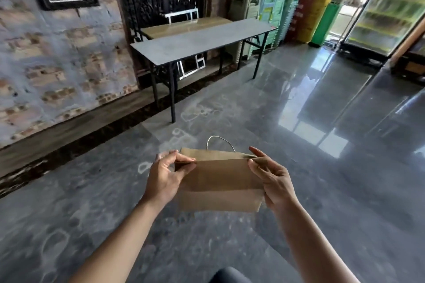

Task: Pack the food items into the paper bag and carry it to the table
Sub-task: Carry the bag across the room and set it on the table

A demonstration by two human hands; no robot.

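Head view: brown paper bag (219, 181), folded flat.

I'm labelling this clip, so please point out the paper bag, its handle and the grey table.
paper bag (220, 181): head view, middle of its front face.
handle (220, 139): head view, top of the white loop above the bag.
grey table (195, 41): head view, bare middle of its top.

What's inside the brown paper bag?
That can't be seen. The paper bag has its top folded shut, pinched by the left hand and right hand. Only brown paper and a white handle show.
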